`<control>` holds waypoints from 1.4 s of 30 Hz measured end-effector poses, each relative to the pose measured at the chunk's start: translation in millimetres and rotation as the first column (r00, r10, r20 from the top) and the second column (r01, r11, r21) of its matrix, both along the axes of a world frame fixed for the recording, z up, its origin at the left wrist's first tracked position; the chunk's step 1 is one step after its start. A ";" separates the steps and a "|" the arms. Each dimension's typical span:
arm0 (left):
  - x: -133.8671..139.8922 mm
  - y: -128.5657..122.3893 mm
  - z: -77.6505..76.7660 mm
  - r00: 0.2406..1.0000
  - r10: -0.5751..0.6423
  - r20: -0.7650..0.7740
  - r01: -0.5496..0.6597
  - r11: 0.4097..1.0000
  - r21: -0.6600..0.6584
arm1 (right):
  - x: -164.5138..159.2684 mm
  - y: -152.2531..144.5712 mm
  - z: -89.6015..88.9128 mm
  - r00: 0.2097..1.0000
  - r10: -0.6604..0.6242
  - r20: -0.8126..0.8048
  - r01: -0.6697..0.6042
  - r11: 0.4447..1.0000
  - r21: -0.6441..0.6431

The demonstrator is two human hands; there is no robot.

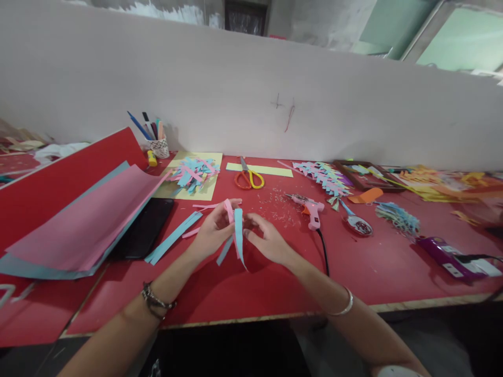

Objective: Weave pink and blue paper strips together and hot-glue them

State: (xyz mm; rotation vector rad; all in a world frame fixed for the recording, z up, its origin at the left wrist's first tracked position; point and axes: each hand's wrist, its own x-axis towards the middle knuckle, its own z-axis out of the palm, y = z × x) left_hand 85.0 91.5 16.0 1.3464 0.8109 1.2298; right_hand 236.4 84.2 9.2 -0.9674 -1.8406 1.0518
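Note:
My left hand (215, 230) is closed around pink and light-blue paper strips (238, 230), with a pink loop standing up between thumb and fingers and the blue ends hanging down. From the other side, my right hand (269, 238) has its thumb and fingers bent together at the edge of the blue strip; its exact hold is partly hidden. Loose blue strips (173, 238) and a short pink strip (191, 233) lie on the red table left of my left hand. Beyond my hands rest scissors (248, 175) with one red and one yellow handle.
A pink glue gun (310, 207) lies to the right, its black cord trailing forward. Behind are a heap of cut strips (194, 174) and a woven paper piece (324, 177). A black phone (143, 230), pink sheets (90, 220), a pen cup (159, 147) and a purple power strip (448, 256) flank the workspace.

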 end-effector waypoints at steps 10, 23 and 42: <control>1.7 4.1 -3.2 0.934 0.009 0.356 0.062 0.980 -0.187 | -9.6 -6.4 0.6 0.997 0.064 -0.036 -0.071 0.960 -0.271; 3.0 3.5 -3.6 0.957 -0.032 0.290 0.101 0.969 -0.227 | -11.2 -6.3 0.6 0.992 0.124 -0.008 -0.114 0.882 -0.457; -4.5 8.4 -8.6 0.978 -0.210 -0.016 0.206 0.969 -0.139 | -1.7 1.0 7.7 0.998 -0.008 -0.059 -0.015 0.924 -0.383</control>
